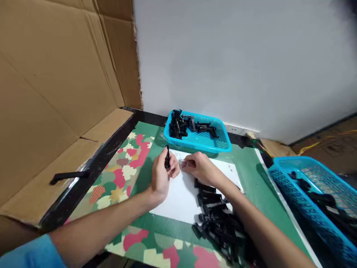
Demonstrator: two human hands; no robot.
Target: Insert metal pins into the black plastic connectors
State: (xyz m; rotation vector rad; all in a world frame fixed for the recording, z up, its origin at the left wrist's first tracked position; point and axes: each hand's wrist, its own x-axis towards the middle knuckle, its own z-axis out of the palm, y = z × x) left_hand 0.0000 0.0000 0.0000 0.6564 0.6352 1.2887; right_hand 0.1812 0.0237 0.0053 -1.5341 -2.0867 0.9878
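A small black plastic part (167,158) stands upright in my left hand (161,173), whose thumb and fingers are closed around it. Just to the right, my right hand (199,167) pinches something small, thin and pale; its kind is too blurred to tell. Both hands hover over a white sheet (178,201), their fingertips close together. Beneath my right forearm lies a heap of black plastic parts (217,219), spread from the sheet towards the near edge and partly hidden by the arm.
Behind the hands, a blue basket (195,143) holds several black parts. A second blue basket (315,208) with dark pieces stands at the right. One black part (69,175) lies at the left by the cardboard wall (64,74). A white wall (237,59) rises behind.
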